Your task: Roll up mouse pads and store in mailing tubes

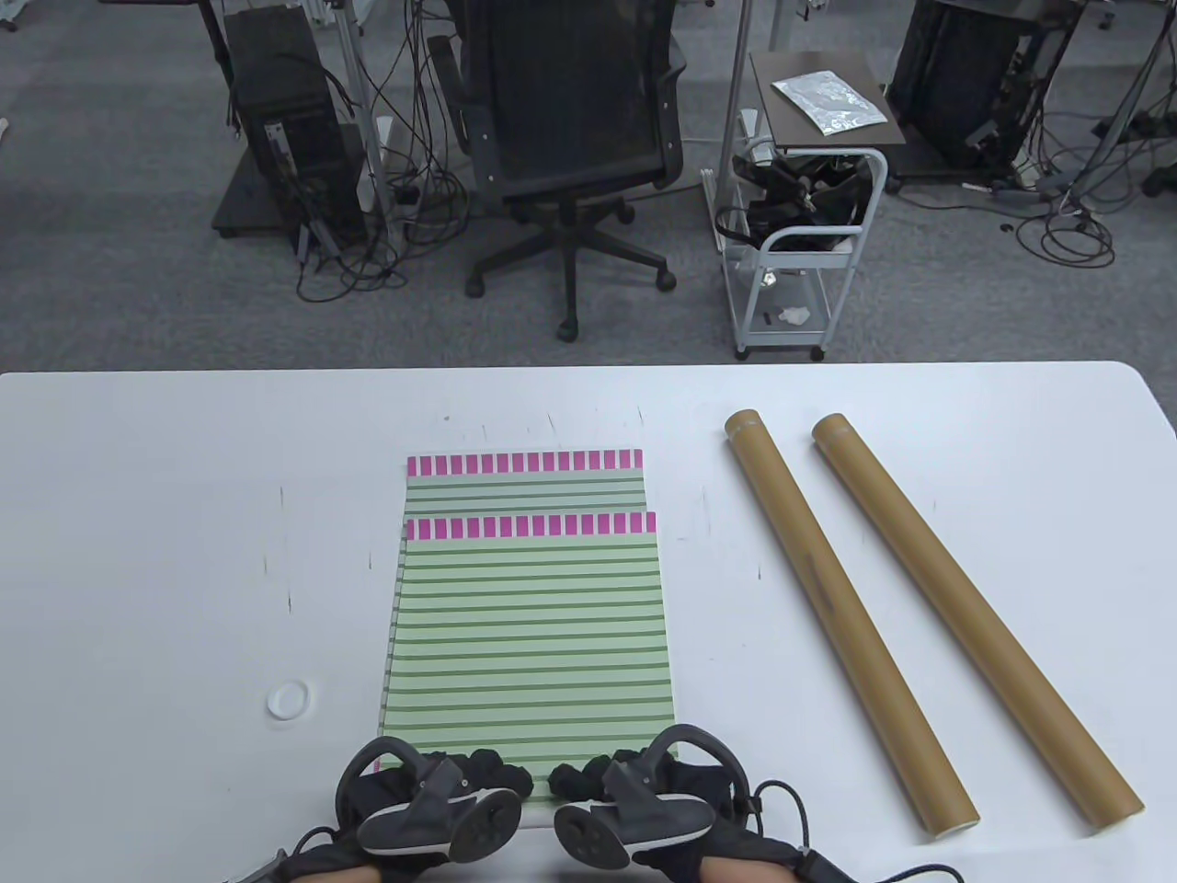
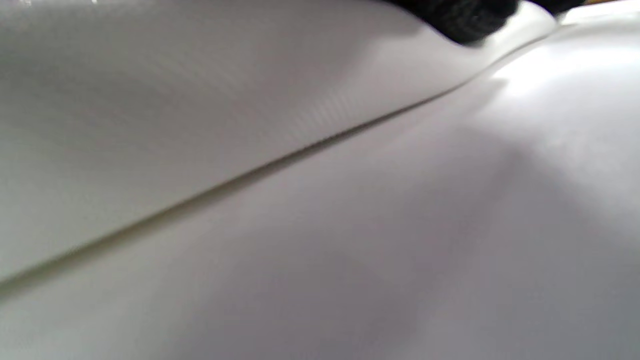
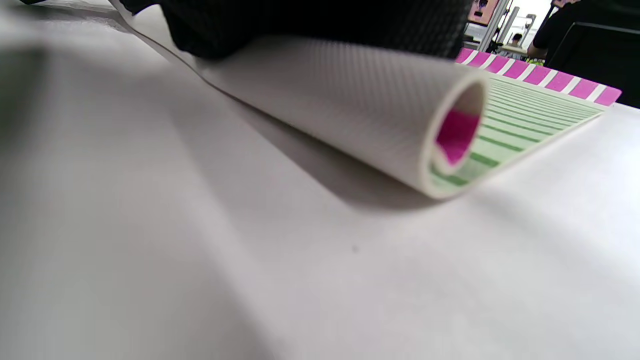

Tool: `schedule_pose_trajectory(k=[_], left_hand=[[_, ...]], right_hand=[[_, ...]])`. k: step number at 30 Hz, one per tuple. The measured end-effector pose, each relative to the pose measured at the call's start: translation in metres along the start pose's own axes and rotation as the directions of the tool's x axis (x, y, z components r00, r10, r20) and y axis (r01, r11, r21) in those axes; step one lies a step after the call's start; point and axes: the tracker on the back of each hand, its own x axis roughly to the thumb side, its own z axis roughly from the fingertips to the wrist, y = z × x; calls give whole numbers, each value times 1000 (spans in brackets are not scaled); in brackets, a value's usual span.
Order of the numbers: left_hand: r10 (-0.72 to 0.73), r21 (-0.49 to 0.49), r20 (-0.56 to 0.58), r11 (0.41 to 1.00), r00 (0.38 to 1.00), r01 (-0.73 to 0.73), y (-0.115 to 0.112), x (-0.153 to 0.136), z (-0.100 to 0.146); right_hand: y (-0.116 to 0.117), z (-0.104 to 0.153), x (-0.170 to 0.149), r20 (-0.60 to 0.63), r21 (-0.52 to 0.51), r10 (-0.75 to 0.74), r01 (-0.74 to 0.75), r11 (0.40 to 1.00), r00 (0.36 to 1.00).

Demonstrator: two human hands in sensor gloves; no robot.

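— Both grips, left hand [image 1: 432,809] and right hand [image 1: 634,809], are pressing down on the near edge of the top pad [image 1: 533,635]; we are curling it over so the roll is starting tight and even.

— Why both ends?

— So we are keeping the roll [image 3: 350,115] straight. A second pad [image 1: 524,478] is lying beneath, on the desk [image 1: 184,552].

— And the tubes?

— Tube one [image 1: 846,616] and tube two [image 1: 975,616] are lying to the right, well apart from the pads, leaving us rolling room.
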Motion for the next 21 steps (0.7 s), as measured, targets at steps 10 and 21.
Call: schedule_pose_trajectory(k=[10, 21], left_hand=[[-46, 49, 33, 998, 998, 45, 4, 11, 2], [-73, 76, 21, 995, 997, 71, 6, 13, 3]], right_hand=[[-5, -7, 5, -12, -13, 16, -17, 1000, 1000], [-1, -8, -8, -39, -1, -116, 116, 993, 992]])
